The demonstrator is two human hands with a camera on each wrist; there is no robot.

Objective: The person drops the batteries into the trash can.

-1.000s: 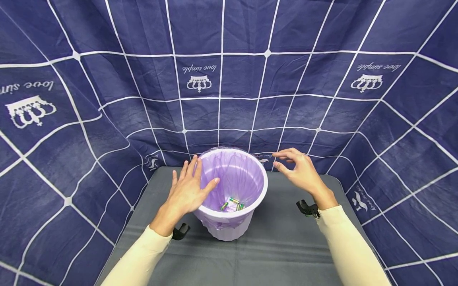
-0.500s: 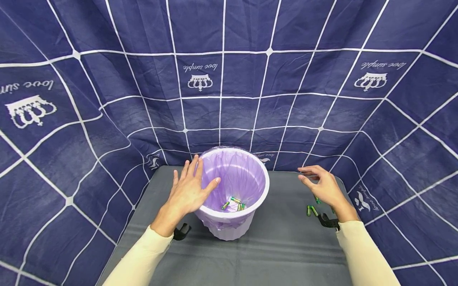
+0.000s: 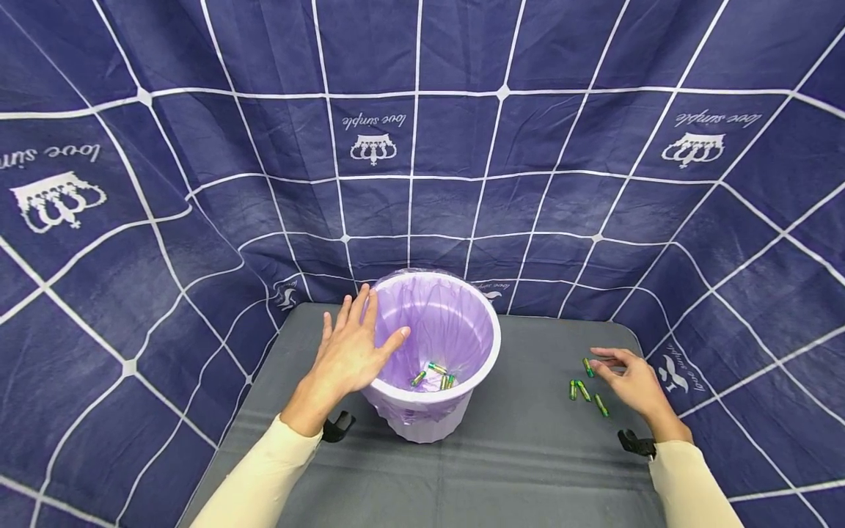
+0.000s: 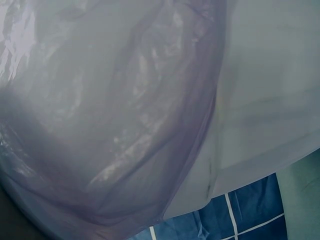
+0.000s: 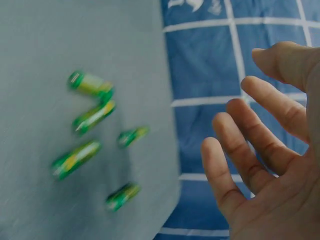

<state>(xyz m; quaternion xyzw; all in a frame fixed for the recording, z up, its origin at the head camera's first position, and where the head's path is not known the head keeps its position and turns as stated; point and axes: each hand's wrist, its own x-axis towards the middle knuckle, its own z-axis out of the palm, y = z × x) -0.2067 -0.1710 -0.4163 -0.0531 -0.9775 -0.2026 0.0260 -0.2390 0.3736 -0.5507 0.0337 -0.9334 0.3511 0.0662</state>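
A white bin (image 3: pixel 496 352) lined with a thin purple bag (image 3: pixel 455 315) stands mid-table in the head view. Several green batteries (image 3: pixel 437 368) lie at its bottom. My left hand (image 3: pixel 350 356) rests at the bin's left rim, fingers spread and straight. On the table to the right, several more green batteries (image 3: pixel 584 390) lie loose. My right hand (image 3: pixel 632 381) is beside the farthest battery (image 3: pixel 588 367), its fingers relaxed. In the right wrist view the batteries (image 5: pixel 76 159) lie apart from the fingers, which hold nothing. The left wrist view shows only the bagged bin side (image 4: pixel 125 115).
A grey table (image 3: pixel 521 440) bears the bin and batteries. Blue cloth (image 3: pixel 442 139) with white grid lines hangs along the back and both sides, meeting the table's edges. Black straps (image 3: pixel 338 427) sit at both wrists.
My right hand has moved right and toward me, from beside the bin to the loose batteries, uncovering them in the head view. My left hand has stayed at the bin's rim.
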